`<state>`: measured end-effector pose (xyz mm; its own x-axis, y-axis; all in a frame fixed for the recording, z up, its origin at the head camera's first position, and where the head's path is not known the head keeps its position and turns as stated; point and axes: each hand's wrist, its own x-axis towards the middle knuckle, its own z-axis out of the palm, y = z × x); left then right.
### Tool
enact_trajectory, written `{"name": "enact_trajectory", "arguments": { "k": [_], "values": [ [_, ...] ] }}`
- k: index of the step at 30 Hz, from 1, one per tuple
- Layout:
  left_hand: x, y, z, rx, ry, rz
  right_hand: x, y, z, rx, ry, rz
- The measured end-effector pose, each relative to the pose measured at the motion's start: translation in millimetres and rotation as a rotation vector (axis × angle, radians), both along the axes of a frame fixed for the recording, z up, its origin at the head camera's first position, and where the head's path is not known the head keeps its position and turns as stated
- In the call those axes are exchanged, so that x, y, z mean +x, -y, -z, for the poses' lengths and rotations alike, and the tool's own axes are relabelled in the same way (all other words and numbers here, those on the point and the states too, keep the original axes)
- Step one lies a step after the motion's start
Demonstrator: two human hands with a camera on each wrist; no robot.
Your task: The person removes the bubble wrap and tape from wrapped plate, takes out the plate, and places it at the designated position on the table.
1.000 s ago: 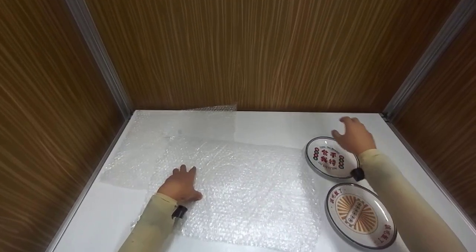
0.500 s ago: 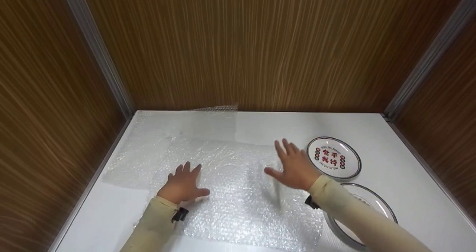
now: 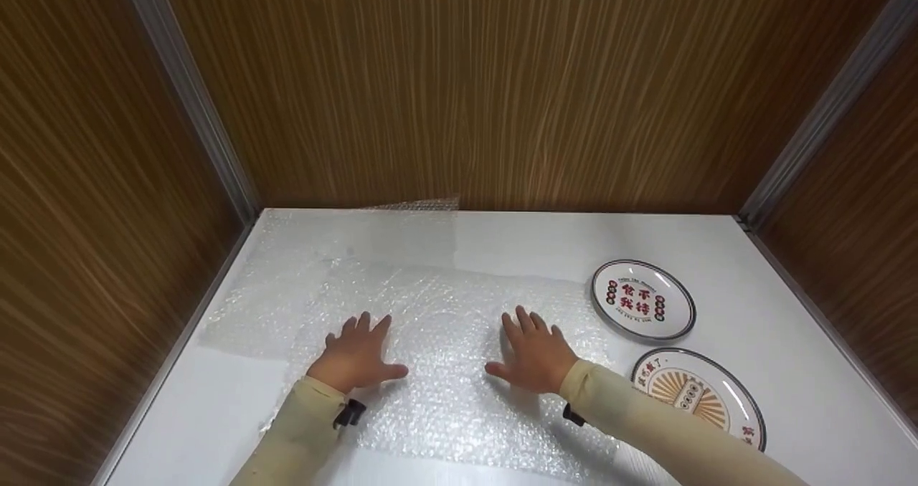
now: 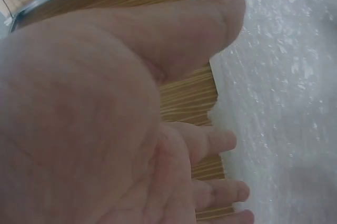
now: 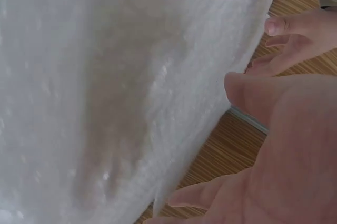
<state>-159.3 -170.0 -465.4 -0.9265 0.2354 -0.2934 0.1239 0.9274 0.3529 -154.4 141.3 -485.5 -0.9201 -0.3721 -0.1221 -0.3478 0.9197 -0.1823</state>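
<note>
A sheet of clear bubble wrap point(image 3: 445, 407) lies spread over the middle of the white table. Above its left part my left hand point(image 3: 355, 357) is held with fingers straight and spread. My right hand point(image 3: 534, 357) hovers over the right part, palm down and fingers spread, casting a shadow on the wrap. Both wrist views show the palms apart from the bubble wrap point(image 4: 284, 103), with nothing gripped. To the right of the wrap lie two round plates: a smaller one with red characters point(image 3: 643, 301), and a larger one with a sunburst print point(image 3: 699, 393), partly hidden by my right sleeve.
A second bubble wrap piece point(image 3: 265, 278) lies at the back left, partly overlapping the first, its far corner raised against the wall. Wood-grain panels point(image 3: 459, 84) with metal corner posts point(image 3: 193, 99) close off the back and both sides of the table point(image 3: 179, 400).
My right hand has come from above the smaller plate leftward and toward me, over the bubble wrap. My left hand has barely shifted. Both plates stay where they were.
</note>
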Motion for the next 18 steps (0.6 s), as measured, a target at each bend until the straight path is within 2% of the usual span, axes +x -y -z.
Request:
{"name": "enact_trajectory", "arguments": {
  "k": [4,11,14,18],
  "values": [
    [-3.6,10.4,2.2,-0.021,-0.010,-0.080,-0.5,2.1,8.6,0.066,0.027,-0.030],
    [-12.6,40.0,3.3,-0.031,-0.056,-0.253,-1.3,2.4,12.9,0.051,0.047,-0.034],
    [-15.9,54.0,1.9,-0.029,-0.046,-0.300,-1.7,1.7,12.9,0.047,0.026,-0.042],
    [-19.6,69.7,-1.1,-0.029,-0.026,-0.328,-1.9,0.4,12.7,0.061,-0.004,-0.056]
  ]
}}
